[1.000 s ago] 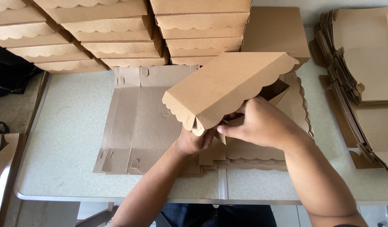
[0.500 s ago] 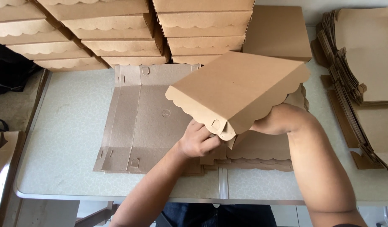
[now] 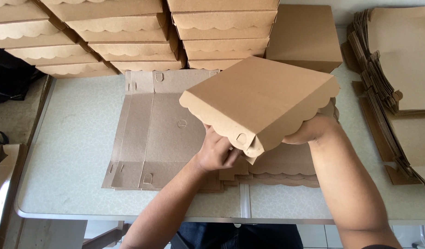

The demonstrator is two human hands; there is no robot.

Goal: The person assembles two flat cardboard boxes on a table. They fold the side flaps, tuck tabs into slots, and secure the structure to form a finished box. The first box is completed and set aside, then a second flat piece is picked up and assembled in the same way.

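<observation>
Head view: one camera looking down at the counter point(image 3: 74, 152) and both forearms.
Left hand point(image 3: 216, 152): raised from the lower middle, fingers curled up under the near scalloped edge of the box point(image 3: 258, 99), gripping it beside the corner tab.
Right hand point(image 3: 309, 131): reaching in from the lower right, cupped under the box's right edge and holding it; forearm runs steeply down out of frame.
Box: a folded brown cardboard box, held clear above the counter, tilted, its flat face toward the camera, scalloped flap along the near and right sides.
Hidden: the right hand's fingertips lie under the box; the box's underside cannot be seen.
Flat blank point(image 3: 152, 129): an unfolded cardboard sheet lying on the counter, left of and partly beneath the box.
Scalloped pieces point(image 3: 286, 170): more flat pieces under the hands, mostly covered.
Stacks point(image 3: 129, 32): finished boxes piled along the far edge, cut off at the top.
Plain box point(image 3: 307, 34): behind the held box, far right of the stacks.
Flat pile point(image 3: 397, 87): folded blanks at the right edge, cut off by the frame.
</observation>
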